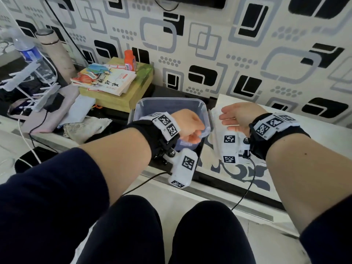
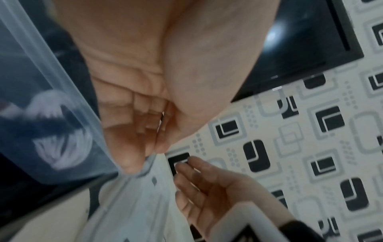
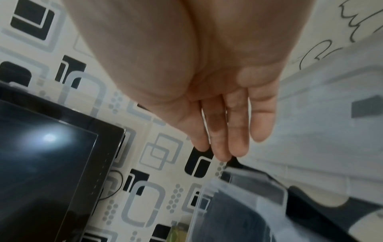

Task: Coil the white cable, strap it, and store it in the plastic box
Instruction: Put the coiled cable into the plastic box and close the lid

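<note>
The coiled white cable lies in the plastic box, its heading blurred, left hand gripping the box's right rim, right hand open beside.

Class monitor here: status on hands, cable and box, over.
Left hand grips box rim. Right hand open beside it. Coiled cable inside box. Nothing in the way.

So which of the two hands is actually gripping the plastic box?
The left hand: its curled fingers pinch the plastic box's right rim. The right hand hovers beside the box, fingers straight, holding nothing.
</note>
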